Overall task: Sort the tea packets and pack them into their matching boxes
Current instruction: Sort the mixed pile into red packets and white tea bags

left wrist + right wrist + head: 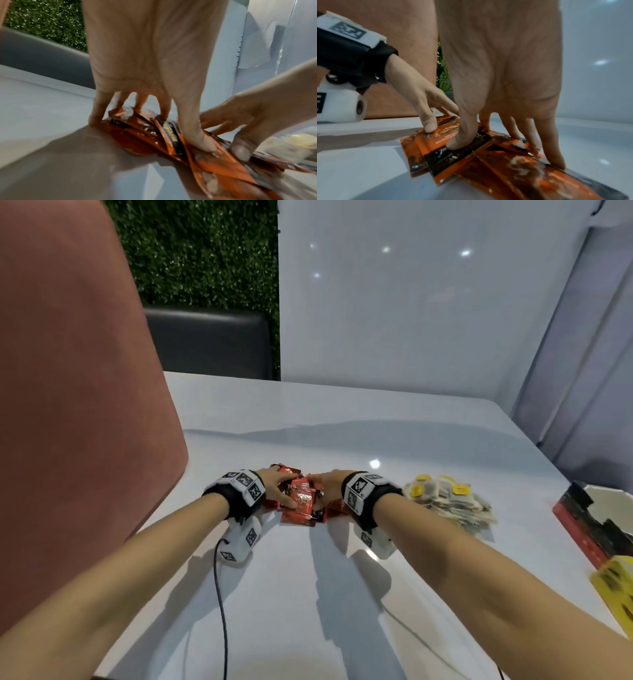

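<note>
Red-and-black foil tea packets [301,501] lie in a loose overlapping heap near the middle of the glossy white table [342,594], the heap spreading left to right and the single packets pointing different ways, some tilted up on edge. The left hand [275,487] presses on the heap's left side with spread fingers and its thumb flat on a packet. The right hand [327,486] does the same on the right side, its thumb on a black-banded packet; neither hand curls round a packet. Just right of that hand lies a second heap, pale paper tea bags with yellow tags [448,501]. Near the table's right edge an open red-and-black cardboard box [582,525] shows a pale inside; its contents cannot be told. A yellow cardboard box [616,587] sits just nearer, blurred.
</note>
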A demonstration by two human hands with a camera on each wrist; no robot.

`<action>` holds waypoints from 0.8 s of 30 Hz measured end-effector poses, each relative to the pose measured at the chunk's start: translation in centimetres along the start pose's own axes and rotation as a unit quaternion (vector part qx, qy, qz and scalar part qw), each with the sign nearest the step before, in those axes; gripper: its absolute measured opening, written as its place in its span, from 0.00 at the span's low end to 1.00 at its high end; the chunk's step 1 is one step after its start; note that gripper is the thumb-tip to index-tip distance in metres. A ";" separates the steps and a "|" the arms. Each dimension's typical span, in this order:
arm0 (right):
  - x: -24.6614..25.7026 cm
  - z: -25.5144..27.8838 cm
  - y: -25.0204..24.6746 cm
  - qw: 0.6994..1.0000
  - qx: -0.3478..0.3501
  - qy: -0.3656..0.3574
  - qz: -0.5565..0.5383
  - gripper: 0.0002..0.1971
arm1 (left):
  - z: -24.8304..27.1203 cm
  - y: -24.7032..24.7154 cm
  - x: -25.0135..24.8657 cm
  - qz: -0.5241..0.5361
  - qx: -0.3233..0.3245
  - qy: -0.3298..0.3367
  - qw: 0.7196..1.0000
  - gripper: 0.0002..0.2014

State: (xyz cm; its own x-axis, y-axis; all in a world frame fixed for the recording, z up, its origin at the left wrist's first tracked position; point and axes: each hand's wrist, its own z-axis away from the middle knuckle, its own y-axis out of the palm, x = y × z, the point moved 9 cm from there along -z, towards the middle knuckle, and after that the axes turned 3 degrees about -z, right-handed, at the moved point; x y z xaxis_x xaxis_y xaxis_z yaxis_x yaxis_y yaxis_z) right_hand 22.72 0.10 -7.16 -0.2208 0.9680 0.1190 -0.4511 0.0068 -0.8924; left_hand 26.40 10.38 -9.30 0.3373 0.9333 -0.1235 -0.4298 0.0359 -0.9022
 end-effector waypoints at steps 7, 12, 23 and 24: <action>1.2 7.5 4.4 0.999 0.003 -0.027 -0.044 0.34 | 7.6 5.1 -3.4 0.028 0.001 0.001 1.000 0.45; 1.7 13.4 8.3 0.997 0.014 -0.042 -0.069 0.39 | 13.7 9.2 -6.8 0.059 0.008 0.021 0.998 0.45; 0.1 18.1 11.5 0.992 -0.091 -0.049 -0.066 0.37 | 17.4 12.0 -10.2 0.073 0.011 0.032 0.997 0.45; 0.3 18.5 11.1 0.992 -0.107 -0.055 -0.044 0.34 | 17.6 11.8 -10.2 0.083 0.016 0.035 0.996 0.48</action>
State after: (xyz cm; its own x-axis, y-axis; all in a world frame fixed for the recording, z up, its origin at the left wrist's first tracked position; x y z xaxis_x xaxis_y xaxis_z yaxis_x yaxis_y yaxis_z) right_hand 1.65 -4.13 -8.96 -0.2868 0.9280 0.2376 -0.2825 0.1551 -0.9467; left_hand 3.09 7.56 -11.43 0.3168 0.8999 -0.2996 -0.5101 -0.1046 -0.8537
